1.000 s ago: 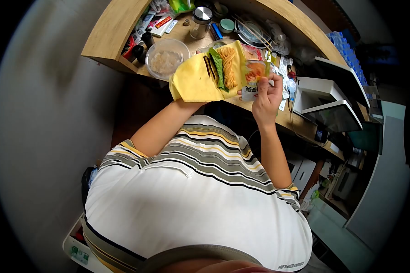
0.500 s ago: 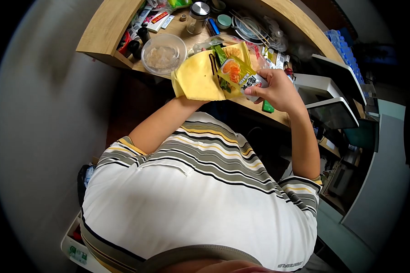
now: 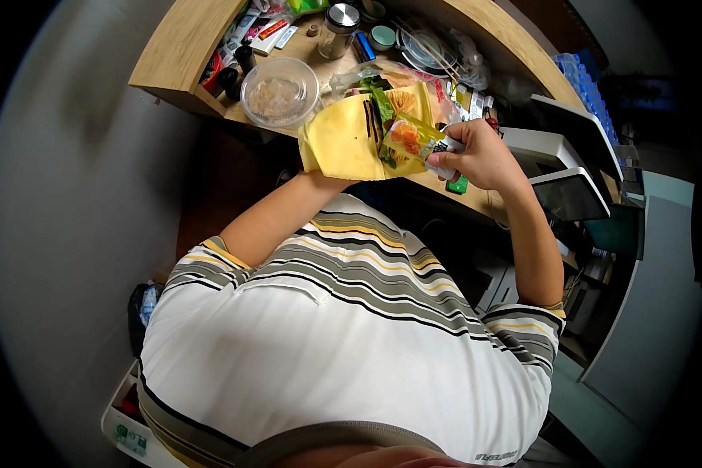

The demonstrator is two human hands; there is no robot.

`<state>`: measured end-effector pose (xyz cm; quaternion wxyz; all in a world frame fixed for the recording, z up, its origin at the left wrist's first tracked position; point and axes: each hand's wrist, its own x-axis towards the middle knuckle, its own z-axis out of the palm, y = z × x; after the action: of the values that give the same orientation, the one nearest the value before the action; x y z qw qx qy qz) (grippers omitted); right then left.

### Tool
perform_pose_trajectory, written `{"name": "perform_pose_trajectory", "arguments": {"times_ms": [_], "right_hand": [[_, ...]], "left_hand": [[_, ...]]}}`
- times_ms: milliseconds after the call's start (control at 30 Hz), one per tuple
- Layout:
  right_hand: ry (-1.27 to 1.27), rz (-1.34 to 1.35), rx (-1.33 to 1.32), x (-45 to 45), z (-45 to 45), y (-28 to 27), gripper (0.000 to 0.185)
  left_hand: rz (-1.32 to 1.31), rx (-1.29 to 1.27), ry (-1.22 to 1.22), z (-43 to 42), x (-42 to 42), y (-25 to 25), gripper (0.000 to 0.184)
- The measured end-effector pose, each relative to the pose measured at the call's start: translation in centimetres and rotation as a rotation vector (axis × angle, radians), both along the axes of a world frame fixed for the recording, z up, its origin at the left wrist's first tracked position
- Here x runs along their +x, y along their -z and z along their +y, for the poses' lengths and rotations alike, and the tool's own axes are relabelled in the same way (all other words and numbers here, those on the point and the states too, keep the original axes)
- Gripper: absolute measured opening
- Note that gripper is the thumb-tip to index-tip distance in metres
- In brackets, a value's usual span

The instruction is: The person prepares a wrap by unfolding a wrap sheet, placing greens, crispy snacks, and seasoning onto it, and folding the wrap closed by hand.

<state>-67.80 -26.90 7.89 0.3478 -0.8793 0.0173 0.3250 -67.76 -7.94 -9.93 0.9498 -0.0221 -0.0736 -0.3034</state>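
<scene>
My left hand (image 3: 327,178) is under a soft yellow pouch (image 3: 339,144) with dark slits or cords near its opening. Its fingers are mostly hidden behind the pouch. Green leaf-like pieces or packaging (image 3: 382,109) show at the pouch's right side, against another yellow surface with an orange printed pattern (image 3: 402,100). Between thumb and fingers, my right hand (image 3: 476,154) pinches one end of a small yellow and silver sachet (image 3: 410,139) printed with orange food. The sachet lies over the pouch's right side; whether it touches cannot be made out.
On the desk stand a round clear plastic tub (image 3: 280,92), a glass jar with a metal lid (image 3: 338,31) and a small green bowl (image 3: 382,37). Chopsticks (image 3: 435,48) lie across dishes behind. Screens (image 3: 569,195) stand to the right; a raised wooden edge (image 3: 181,47) borders the left.
My right hand has moved slightly right with the sachet, which has turned to a flatter angle. The yellow pouch has shifted a little down and right, showing more green beside it.
</scene>
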Motion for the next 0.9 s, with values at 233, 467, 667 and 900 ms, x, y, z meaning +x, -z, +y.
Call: {"name": "perform_pose_trajectory", "arguments": {"times_ms": [233,467,667,900], "right_hand": [[0.089,0.09,0.093,-0.1,0.5,0.0,0.017],[-0.013,0.047,0.051,0.2,0.4,-0.3,0.031],[0.084,0.03,0.081,0.3,-0.3,0.9,0.032],[0.048,0.046,0.058,0.3,-0.4,0.8,0.03]], "left_hand": [[0.002,0.054,0.006,0.0,0.0,-1.1,0.05],[0.018,0.135,-0.072,-0.6,0.6,1.7,0.046],[-0.236,0.327,-0.272,-0.5,-0.6,0.3,0.046],[-0.787,0.931,-0.674,-0.5,-0.7,-1.1,0.048]]}}
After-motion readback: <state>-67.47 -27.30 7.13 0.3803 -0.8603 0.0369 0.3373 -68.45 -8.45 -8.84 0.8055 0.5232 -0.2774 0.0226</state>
